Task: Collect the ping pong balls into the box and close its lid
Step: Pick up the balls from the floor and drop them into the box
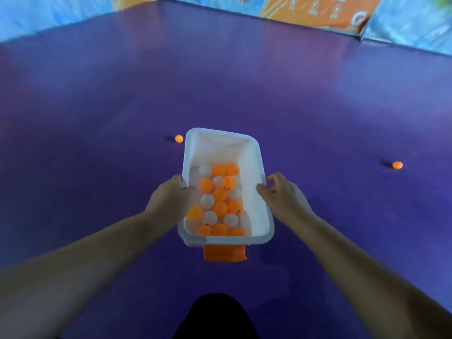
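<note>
A translucent white box (254, 167) with an orange latch at its near end is held over the purple floor, its lid off and out of sight. Several orange and white ping pong balls (220, 204) lie inside it. My left hand (171, 199) grips the box's left rim, and my right hand (281, 194) grips the right rim. One loose orange ball (179, 138) lies on the floor just left of the box's far end. Another orange ball (397, 165) lies far to the right.
The purple floor (97, 118) stretches all around. Blue and orange barrier panels (318, 11) line the far edge. A dark shape, my leg or clothing (215, 316), shows at the bottom centre.
</note>
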Demonstrator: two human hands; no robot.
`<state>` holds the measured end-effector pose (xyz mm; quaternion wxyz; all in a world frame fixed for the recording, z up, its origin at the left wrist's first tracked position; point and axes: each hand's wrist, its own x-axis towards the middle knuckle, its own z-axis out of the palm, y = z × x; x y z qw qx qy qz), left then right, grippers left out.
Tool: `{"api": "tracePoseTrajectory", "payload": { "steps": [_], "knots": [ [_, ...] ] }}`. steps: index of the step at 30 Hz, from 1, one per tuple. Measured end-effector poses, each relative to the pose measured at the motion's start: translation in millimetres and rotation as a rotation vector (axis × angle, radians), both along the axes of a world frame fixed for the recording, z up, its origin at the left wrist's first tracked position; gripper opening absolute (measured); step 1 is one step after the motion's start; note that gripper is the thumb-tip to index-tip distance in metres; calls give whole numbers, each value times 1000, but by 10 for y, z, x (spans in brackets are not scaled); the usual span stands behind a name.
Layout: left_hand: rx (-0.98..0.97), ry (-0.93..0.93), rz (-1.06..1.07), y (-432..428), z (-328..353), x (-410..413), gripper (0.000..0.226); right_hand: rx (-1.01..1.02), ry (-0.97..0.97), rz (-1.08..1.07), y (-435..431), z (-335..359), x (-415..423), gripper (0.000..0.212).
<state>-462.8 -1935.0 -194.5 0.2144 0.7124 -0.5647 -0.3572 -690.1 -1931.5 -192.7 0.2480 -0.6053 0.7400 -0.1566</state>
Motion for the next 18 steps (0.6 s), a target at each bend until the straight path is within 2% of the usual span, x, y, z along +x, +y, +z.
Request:
{"api": "tracePoseTrajectory", "payload": {
  "steps": [4,6,8,12,18],
  "knots": [
    [11,-78,-68,-274,484,84,17,36,-181,-13,-179,202,138,26],
    [32,-66,-78,-366,638,134,28,36,-241,-22,-277,255,170,21],
    [41,-58,-85,-473,697,172,30,43,-297,-47,-365,264,191,18],
    [75,-32,-107,-768,565,160,25,57,-359,-139,-534,95,184,21],
    [162,79,-221,-1373,-4,-133,19,84,-344,-337,-836,-287,0,18]
  ]
}}
